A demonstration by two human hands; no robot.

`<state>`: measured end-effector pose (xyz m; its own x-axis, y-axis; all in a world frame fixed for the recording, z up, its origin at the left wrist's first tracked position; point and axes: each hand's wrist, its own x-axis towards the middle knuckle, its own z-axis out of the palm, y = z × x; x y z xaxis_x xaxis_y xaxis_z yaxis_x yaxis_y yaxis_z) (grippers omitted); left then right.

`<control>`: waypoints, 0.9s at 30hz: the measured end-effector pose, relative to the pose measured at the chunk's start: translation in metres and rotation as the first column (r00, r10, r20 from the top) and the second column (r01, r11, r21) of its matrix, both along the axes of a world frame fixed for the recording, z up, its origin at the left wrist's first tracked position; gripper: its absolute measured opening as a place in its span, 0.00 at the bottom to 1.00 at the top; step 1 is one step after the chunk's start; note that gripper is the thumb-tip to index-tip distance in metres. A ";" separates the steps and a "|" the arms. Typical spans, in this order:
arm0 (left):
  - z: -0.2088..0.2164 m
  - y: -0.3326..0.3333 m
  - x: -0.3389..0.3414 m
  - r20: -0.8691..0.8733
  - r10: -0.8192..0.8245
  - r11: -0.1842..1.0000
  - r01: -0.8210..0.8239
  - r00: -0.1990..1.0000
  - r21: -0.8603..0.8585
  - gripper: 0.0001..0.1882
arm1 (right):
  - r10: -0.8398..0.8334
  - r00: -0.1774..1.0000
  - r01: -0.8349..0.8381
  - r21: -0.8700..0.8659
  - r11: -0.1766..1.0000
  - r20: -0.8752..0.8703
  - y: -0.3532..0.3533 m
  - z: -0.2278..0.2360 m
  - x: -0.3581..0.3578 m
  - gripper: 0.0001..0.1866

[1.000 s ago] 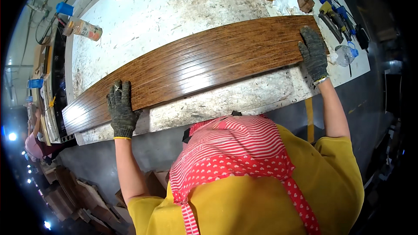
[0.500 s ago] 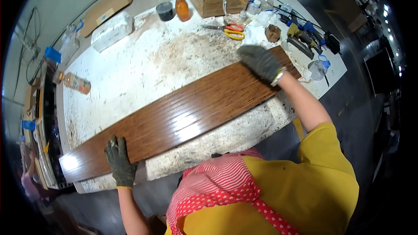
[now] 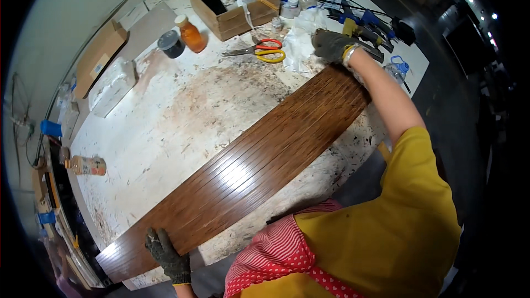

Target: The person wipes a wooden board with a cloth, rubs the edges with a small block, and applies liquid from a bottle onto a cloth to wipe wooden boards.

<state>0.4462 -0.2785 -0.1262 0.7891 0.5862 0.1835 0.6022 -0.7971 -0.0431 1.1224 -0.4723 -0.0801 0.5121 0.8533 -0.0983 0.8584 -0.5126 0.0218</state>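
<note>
A long, glossy dark-brown wooden plank (image 3: 248,157) lies slantwise across the white worktable (image 3: 149,149). On its near left end rests my left hand (image 3: 168,256) in a dark grey-green glove, fingers stretched out, holding nothing. My right hand (image 3: 334,47), gloved alike, is just past the plank's far right end, beside crumpled white paper (image 3: 301,47). Its fingers curl downward over the spot where a small brown lump lay earlier; the glove hides whatever is under them. Scissors (image 3: 259,51) with red and yellow handles lie left of the paper.
A cardboard box (image 3: 234,19) of odds and ends stands at the back, near an orange bottle (image 3: 192,36) and a dark-lidded tub (image 3: 171,45). Power tools (image 3: 370,30) and a clear bottle (image 3: 396,69) crowd the right edge. Another bottle (image 3: 87,165) lies at left.
My right hand has left the plank's surface and reached over the brown lump, now covered. My left hand stays on the plank's left end. The whole view has turned.
</note>
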 end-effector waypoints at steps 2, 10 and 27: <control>-0.004 0.007 0.005 -0.044 0.001 1.000 -0.001 0.999 0.009 0.41 | 0.021 1.000 -0.017 -0.201 0.979 0.019 -0.052 -0.005 0.040 0.13; 0.006 0.004 0.000 -0.049 -0.070 0.995 0.073 0.996 0.068 0.46 | -0.237 0.945 0.253 0.047 0.966 -0.228 -0.165 -0.053 0.033 0.18; -0.010 0.009 0.003 -0.058 -0.044 0.999 0.046 0.997 0.022 0.46 | -0.613 0.667 0.202 0.689 0.696 0.424 -0.218 -0.003 0.063 0.15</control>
<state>0.4496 -0.2698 -0.1363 0.8241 0.5460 0.1505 0.5618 -0.8217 -0.0955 1.1858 -0.6906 -0.0826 0.5843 0.3170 0.7471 0.4532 -0.8911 0.0237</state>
